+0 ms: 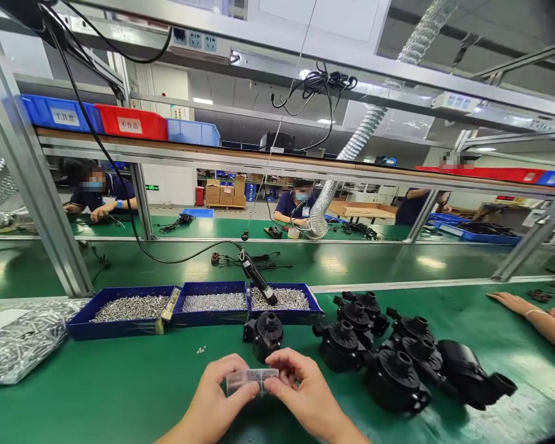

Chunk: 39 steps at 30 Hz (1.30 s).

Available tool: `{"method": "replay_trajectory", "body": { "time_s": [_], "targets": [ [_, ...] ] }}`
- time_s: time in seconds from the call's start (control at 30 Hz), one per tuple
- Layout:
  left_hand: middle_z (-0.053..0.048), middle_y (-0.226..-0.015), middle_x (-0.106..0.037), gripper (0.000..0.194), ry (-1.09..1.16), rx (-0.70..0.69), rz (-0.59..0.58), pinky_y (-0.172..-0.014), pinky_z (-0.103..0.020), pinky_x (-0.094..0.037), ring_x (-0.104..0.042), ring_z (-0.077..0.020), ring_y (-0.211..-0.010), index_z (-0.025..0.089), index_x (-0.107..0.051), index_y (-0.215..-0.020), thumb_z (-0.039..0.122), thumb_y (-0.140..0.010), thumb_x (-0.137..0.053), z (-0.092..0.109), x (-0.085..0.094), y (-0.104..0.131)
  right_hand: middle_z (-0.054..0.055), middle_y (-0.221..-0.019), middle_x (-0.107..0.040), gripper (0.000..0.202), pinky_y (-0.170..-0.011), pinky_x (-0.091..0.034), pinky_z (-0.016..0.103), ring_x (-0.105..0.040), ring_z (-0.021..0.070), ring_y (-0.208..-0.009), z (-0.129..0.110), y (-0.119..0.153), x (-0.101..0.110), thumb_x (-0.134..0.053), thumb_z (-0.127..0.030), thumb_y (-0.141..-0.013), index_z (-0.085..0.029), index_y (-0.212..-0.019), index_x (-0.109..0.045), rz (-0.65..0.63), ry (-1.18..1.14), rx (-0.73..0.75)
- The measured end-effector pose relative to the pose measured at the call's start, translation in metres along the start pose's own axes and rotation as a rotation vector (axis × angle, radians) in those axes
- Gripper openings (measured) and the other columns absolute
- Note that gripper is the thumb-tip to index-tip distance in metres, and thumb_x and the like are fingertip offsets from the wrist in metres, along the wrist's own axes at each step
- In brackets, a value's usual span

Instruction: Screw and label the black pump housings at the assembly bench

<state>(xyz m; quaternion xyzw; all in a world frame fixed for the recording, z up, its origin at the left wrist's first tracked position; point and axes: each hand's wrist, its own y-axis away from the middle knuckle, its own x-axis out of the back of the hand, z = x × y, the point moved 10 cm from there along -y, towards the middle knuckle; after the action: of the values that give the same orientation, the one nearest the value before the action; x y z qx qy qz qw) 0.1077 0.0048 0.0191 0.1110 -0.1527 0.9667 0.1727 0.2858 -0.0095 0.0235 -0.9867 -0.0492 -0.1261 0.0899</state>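
Green desk [134, 385] in a workshop: small clear plastic case [240, 377] held above its near part.
Left hand [216, 394] and right hand [309, 390] both closed on the case, one at each end, thumbs on the near side. Beyond them, a round black plastic housing [267, 338] stands before the rightmost of three blue trays [210, 319] of small silver metal parts; a black cylindrical power screwdriver [258, 279] hangs over that tray. More black housings [395, 382] cluster to the right; clear bag of metal parts [23, 345] at far left.
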Motion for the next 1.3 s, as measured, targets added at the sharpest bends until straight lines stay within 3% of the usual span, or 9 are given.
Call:
{"method": "replay_trajectory", "body": {
  "time_s": [0.1, 0.23, 0.4, 0.6, 0.67, 0.8, 0.93, 1.1, 1.3],
  "targets": [
    [-0.004, -0.076, -0.062, 0.052, 0.073, 0.059, 0.062, -0.07, -0.031, -0.037, -0.053, -0.0199, -0.074, 0.018, -0.068, -0.071, 0.066, -0.088, -0.077, -0.009, 0.0, 0.001, 0.004, -0.076, -0.068, 0.037, -0.063, -0.042, 0.029, -0.051, 0.0163, -0.067, 0.004, -0.003, 0.009, -0.083, -0.054, -0.085, -0.018, -0.094, -0.082, 0.115, -0.017, 0.018],
    [-0.001, -0.071, -0.057, 0.053, 0.14, 0.116, 0.068, -0.069, -0.031, -0.033, -0.047, -0.0181, -0.07, 0.018, -0.064, -0.068, 0.066, -0.086, -0.079, -0.018, -0.002, 0.003, 0.007, -0.087, -0.076, 0.032, -0.064, -0.048, 0.029, -0.058, 0.0178, -0.068, 0.0, -0.003, 0.015, -0.083, -0.049, -0.087, -0.022, -0.103, -0.086, 0.19, 0.009, 0.125],
    [-0.002, -0.074, -0.061, 0.048, 0.15, 0.076, 0.065, -0.072, -0.031, -0.035, -0.051, -0.0196, -0.074, 0.018, -0.065, -0.07, 0.061, -0.088, -0.078, -0.016, -0.003, 0.006, 0.005, -0.082, -0.076, 0.018, -0.063, -0.048, 0.027, -0.061, 0.0171, -0.067, -0.018, 0.001, 0.013, -0.079, -0.04, -0.091, -0.025, -0.098, -0.087, 0.185, 0.094, 0.247],
    [-0.002, -0.073, -0.061, 0.046, 0.104, 0.039, 0.085, -0.072, -0.031, -0.035, -0.052, -0.0203, -0.074, 0.019, -0.064, -0.069, 0.058, -0.09, -0.076, -0.016, 0.0, 0.004, 0.005, -0.075, -0.07, 0.026, -0.062, -0.045, 0.026, -0.058, 0.0153, -0.065, -0.012, 0.001, 0.01, -0.079, -0.04, -0.09, -0.018, -0.077, -0.074, 0.184, 0.068, 0.183],
    [-0.002, -0.072, -0.061, 0.046, 0.101, 0.033, 0.085, -0.072, -0.031, -0.034, -0.052, -0.0201, -0.073, 0.019, -0.065, -0.068, 0.057, -0.091, -0.076, -0.017, 0.001, 0.002, 0.005, -0.076, -0.071, 0.026, -0.061, -0.046, 0.025, -0.057, 0.0154, -0.065, -0.006, 0.001, 0.012, -0.082, -0.042, -0.088, -0.018, -0.082, -0.073, 0.21, 0.027, 0.151],
    [-0.002, -0.075, -0.063, 0.041, 0.118, 0.01, 0.095, -0.073, -0.031, -0.037, -0.055, -0.0203, -0.075, 0.02, -0.067, -0.07, 0.053, -0.091, -0.076, -0.015, 0.002, 0.002, 0.007, -0.086, -0.075, 0.029, -0.061, -0.048, 0.026, -0.059, 0.0156, -0.066, -0.009, 0.002, 0.011, -0.082, -0.041, -0.089, -0.019, -0.108, -0.08, 0.202, -0.013, 0.177],
    [-0.002, -0.075, -0.064, 0.038, 0.124, -0.009, 0.093, -0.074, -0.03, -0.038, -0.056, -0.0202, -0.075, 0.02, -0.068, -0.07, 0.05, -0.092, -0.076, -0.011, 0.002, 0.004, 0.006, -0.083, -0.071, 0.018, -0.06, -0.044, 0.026, -0.056, 0.0141, -0.065, -0.024, 0.004, 0.006, -0.077, -0.037, -0.094, -0.02, -0.093, -0.082, 0.145, 0.056, 0.247],
    [-0.002, -0.075, -0.063, 0.036, 0.107, -0.026, 0.098, -0.074, -0.03, -0.038, -0.057, -0.0199, -0.075, 0.02, -0.067, -0.07, 0.047, -0.093, -0.076, -0.008, 0.002, 0.005, 0.005, -0.08, -0.068, 0.026, -0.062, -0.044, 0.026, -0.055, 0.0148, -0.067, -0.022, 0.007, 0.006, -0.076, -0.038, -0.094, -0.018, -0.08, -0.07, 0.168, 0.036, 0.212],
    [-0.002, -0.076, -0.064, 0.034, 0.116, -0.056, 0.115, -0.075, -0.029, -0.04, -0.058, -0.0196, -0.076, 0.02, -0.067, -0.071, 0.044, -0.093, -0.076, -0.007, 0.003, 0.005, 0.007, -0.086, -0.072, 0.027, -0.061, -0.046, 0.027, -0.056, 0.0153, -0.066, -0.013, 0.008, 0.006, -0.08, -0.04, -0.09, -0.019, -0.105, -0.077, 0.178, -0.018, 0.154]
  ]
}}
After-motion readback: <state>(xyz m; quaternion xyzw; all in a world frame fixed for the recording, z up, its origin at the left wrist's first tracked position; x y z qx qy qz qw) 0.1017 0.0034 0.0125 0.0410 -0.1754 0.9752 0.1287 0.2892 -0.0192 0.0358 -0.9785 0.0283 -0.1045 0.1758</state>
